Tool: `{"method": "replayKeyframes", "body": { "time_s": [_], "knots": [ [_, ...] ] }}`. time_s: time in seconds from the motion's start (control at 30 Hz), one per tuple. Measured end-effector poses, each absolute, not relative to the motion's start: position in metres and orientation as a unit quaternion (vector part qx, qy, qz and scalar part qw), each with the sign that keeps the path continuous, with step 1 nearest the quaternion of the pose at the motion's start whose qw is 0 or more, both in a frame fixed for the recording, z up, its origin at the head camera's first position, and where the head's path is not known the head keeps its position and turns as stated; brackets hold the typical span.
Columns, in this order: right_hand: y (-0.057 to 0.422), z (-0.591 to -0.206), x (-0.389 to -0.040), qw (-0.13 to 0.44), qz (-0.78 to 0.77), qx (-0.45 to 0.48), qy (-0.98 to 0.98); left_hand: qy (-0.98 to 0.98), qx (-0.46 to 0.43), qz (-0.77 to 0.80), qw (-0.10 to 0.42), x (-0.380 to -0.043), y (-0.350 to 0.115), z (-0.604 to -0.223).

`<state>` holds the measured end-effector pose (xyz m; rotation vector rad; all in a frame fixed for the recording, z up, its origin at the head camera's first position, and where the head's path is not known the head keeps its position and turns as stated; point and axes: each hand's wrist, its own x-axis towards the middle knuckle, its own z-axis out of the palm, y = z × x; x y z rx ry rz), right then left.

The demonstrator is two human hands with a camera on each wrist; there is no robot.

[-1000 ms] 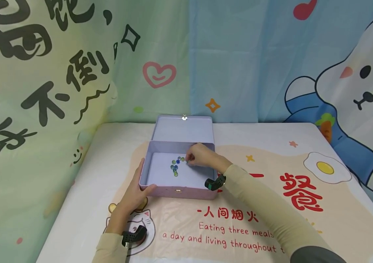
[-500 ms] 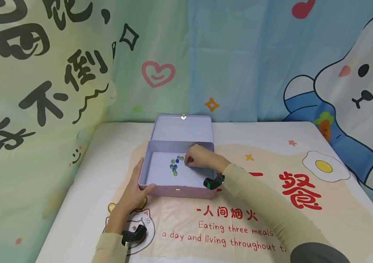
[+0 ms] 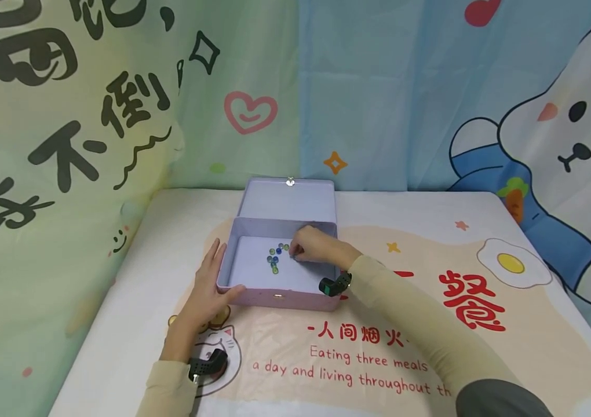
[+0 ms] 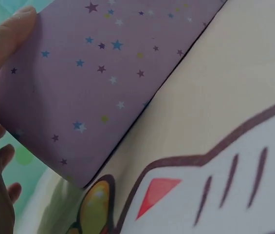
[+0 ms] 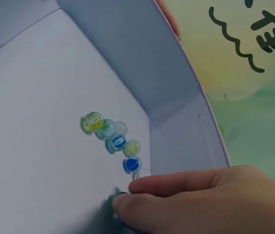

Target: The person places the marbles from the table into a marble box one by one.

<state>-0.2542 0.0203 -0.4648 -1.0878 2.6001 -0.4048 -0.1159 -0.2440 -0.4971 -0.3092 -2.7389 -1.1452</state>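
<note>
My left hand (image 3: 205,289) rests against the front left corner of an open lilac box (image 3: 304,301), thumb on the front edge, straight fingers along the left side. In the left wrist view the box's star-printed wall (image 4: 103,73) fills the space beside the thumb. My right hand (image 3: 316,246) is inside the box, thumb and forefinger together just above the floor. Between these fingertips a dark teal marble (image 5: 120,196) partly shows; the rest is hidden. A curved row of several glass marbles, among them a yellow one (image 5: 94,122) and a blue one (image 5: 133,163), lies beside the hand.
The box lid (image 3: 287,198) is tilted back behind the box, its clasp at the top. Below lies a printed tablecloth (image 3: 368,394) with red lettering. A patterned curtain (image 3: 358,87) hangs behind the table.
My right hand has lowered slightly near the end of the marble row, still holding a marble. My left fingers have spread a little along the box side. The view has shifted slightly.
</note>
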Motion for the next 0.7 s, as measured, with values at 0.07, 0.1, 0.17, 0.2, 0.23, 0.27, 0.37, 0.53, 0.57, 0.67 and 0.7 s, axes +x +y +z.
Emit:
{"method": "replayKeyframes", "body": {
  "time_s": [0.07,0.1,0.17,0.2,0.23,0.27,0.37,0.53,0.57,0.67,0.7],
  "knots": [
    [0.021,-0.464,-0.255,0.146,-0.147,-0.375,0.904,-0.918,-0.107,-0.372,0.082,-0.117,-0.245,-0.496],
    [0.021,-0.464,-0.255,0.145,-0.151,-0.373,0.904,-0.920,-0.107,-0.369,0.082,-0.117,-0.245,-0.496],
    [0.022,-0.463,-0.254,0.146,-0.160,-0.370,0.904,-0.923,-0.101,-0.362,0.077,-0.116,-0.244,-0.496],
    [0.022,-0.462,-0.254,0.147,-0.165,-0.367,0.903,-0.925,-0.099,-0.359,0.073,-0.116,-0.244,-0.496],
    [0.023,-0.460,-0.254,0.146,-0.170,-0.366,0.903,-0.925,-0.099,-0.359,0.072,-0.116,-0.244,-0.496],
    [0.024,-0.458,-0.254,0.145,-0.173,-0.366,0.903,-0.926,-0.099,-0.358,0.070,-0.116,-0.244,-0.496],
    [0.027,-0.452,-0.253,0.140,-0.184,-0.370,0.900,-0.928,-0.101,-0.353,0.067,-0.115,-0.244,-0.495],
    [0.032,-0.438,-0.248,0.129,-0.200,-0.383,0.893,-0.932,-0.107,-0.341,0.069,-0.114,-0.244,-0.494],
    [0.034,-0.435,-0.247,0.127,-0.202,-0.385,0.892,-0.932,-0.109,-0.340,0.069,-0.114,-0.244,-0.493],
    [0.041,-0.426,-0.242,0.114,-0.208,-0.389,0.890,-0.933,-0.113,-0.335,0.067,-0.113,-0.246,-0.493],
    [0.045,-0.423,-0.239,0.108,-0.211,-0.390,0.890,-0.934,-0.116,-0.332,0.069,-0.113,-0.246,-0.493]
  ]
}}
